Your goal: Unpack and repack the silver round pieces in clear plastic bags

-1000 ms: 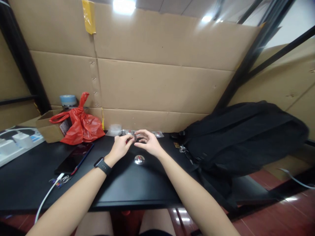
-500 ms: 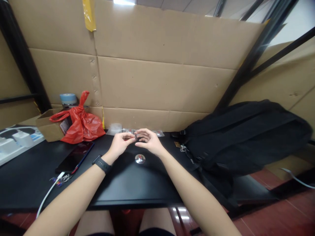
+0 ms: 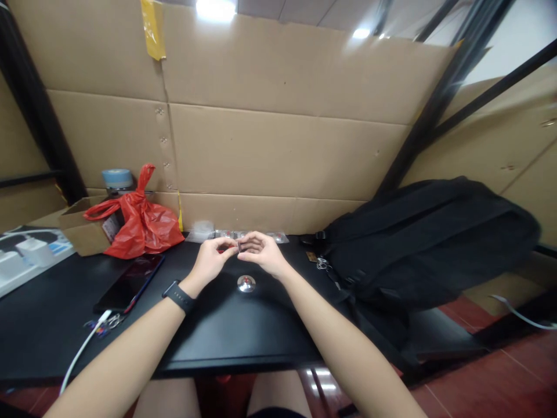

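Between my hands is a small, thin, shiny piece seen edge-on (image 3: 238, 247), too small to name. My left hand (image 3: 212, 257), with a dark watch (image 3: 178, 295) on its wrist, pinches it between thumb and fingers. From the other side, my right hand (image 3: 263, 253) has its thumb and bent fingertips at the same piece. On the black table just below the hands lies a round, domed, silvery metal piece (image 3: 246, 284) with a red spot at its middle. Neither hand touches it.
Clear plastic packets (image 3: 203, 231) lie behind my hands along the cardboard wall (image 3: 261, 157). To the left are a red plastic bag (image 3: 141, 223), a cardboard box (image 3: 87, 232), a charging phone (image 3: 130, 284) and a power strip (image 3: 26, 267). A black backpack (image 3: 426, 244) fills the right side.
My right thumb and fingertips have closed in on the small piece held by my left hand. The view has tilted up slightly; the domed metal piece stays on the table.
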The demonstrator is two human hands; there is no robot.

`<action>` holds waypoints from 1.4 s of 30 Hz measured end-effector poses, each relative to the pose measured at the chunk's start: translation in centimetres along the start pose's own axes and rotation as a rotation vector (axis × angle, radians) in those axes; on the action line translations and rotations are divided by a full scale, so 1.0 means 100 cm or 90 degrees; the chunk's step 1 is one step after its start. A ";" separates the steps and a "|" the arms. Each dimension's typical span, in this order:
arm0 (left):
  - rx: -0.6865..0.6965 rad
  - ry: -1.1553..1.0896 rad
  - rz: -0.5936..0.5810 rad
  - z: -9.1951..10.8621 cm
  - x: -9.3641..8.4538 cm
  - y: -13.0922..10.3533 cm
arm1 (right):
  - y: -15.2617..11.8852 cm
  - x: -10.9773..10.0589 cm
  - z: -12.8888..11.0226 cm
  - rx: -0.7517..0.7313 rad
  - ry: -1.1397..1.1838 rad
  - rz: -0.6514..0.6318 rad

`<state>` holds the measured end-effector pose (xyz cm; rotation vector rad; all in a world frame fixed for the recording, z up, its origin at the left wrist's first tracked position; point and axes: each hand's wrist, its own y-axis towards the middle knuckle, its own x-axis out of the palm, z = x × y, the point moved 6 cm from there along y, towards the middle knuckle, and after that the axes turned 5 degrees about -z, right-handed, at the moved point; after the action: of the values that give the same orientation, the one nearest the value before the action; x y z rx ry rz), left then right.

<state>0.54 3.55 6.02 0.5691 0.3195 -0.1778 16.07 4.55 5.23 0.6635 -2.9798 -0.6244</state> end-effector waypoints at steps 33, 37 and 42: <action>0.068 0.206 -0.002 0.009 0.005 -0.003 | 0.006 -0.010 0.004 -0.052 -0.379 -0.040; 0.050 0.289 -0.066 0.003 0.014 -0.004 | 0.006 -0.008 0.003 -0.045 -0.346 -0.047; 0.086 0.295 -0.114 -0.006 0.016 -0.003 | 0.000 -0.007 -0.003 -0.024 -0.408 -0.111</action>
<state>1.81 3.48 4.82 0.7136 0.8142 -0.2403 16.72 4.78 5.53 0.8661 -3.4894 -1.0829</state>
